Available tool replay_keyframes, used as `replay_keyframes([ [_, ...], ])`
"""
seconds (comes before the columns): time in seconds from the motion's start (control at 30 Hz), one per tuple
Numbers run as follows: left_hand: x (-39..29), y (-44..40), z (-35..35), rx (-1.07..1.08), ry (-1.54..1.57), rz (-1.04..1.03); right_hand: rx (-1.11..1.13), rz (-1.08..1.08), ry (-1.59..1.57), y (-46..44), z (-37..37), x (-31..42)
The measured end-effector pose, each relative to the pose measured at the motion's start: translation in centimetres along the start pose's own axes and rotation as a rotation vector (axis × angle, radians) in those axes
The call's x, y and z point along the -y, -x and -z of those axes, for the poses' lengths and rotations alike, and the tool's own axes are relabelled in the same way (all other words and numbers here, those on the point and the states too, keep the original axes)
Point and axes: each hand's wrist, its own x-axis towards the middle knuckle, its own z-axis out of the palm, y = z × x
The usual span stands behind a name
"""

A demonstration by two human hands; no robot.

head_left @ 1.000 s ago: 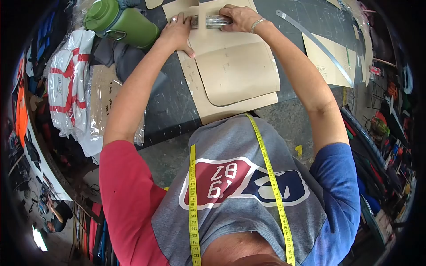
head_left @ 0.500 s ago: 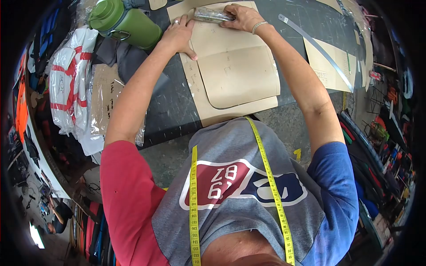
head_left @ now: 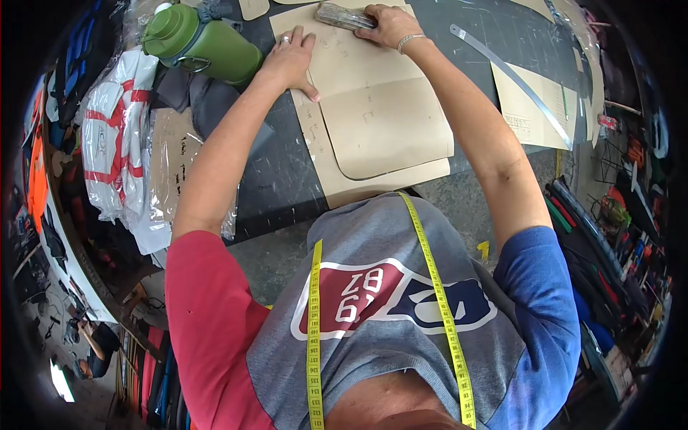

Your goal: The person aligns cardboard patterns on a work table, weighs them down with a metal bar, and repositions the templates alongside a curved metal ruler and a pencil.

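Note:
My left hand (head_left: pixel 290 63) lies with fingers spread on the left edge of brown pattern paper (head_left: pixel 315 147). My right hand (head_left: pixel 394 27) grips one end of a grey-brown block (head_left: pixel 344 16) that looks wrapped in clear tape. The block is at the far end of the paper; whether it rests flat there I cannot tell. On top of the brown sheet lies a paper piece with a rounded corner (head_left: pixel 387 129), marked with small handwriting and crossed by a crease. A yellow tape measure (head_left: pixel 313 337) hangs round my neck.
A green bottle (head_left: pixel 208 46) stands left of my left hand. Plastic-wrapped white and red goods (head_left: pixel 115 136) lie at the table's left. To the right are a metal ruler (head_left: pixel 502 68) and a written paper sheet (head_left: pixel 534 107). Another person (head_left: pixel 97 347) is far off at lower left.
The block has shifted slightly away from me and turned, its right end now angled nearer. My right hand moved with it. My left hand stays nearly in place.

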Motion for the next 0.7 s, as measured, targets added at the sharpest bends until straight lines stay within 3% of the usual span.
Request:
replay_keyframes([
  [0.23, -0.1, 0.0, 0.3, 0.019, -0.001, 0.006, -0.044, 0.045, 0.064, 0.0, -0.1, -0.1],
  [0.33, -0.2, 0.0, 0.3, 0.013, -0.011, 0.005, -0.216, 0.179, 0.183, -0.2, -2.2, -1.3],
  [0.57, 0.0, -0.2, -0.2, 0.005, -0.015, 0.000, 0.184, -0.124, 0.333, 2.3, 1.0, -1.0],
  [0.7, -0.2, -0.3, 0.2, 0.013, -0.020, 0.000, 0.104, -0.074, 0.303, 2.4, 0.3, -2.7],
])
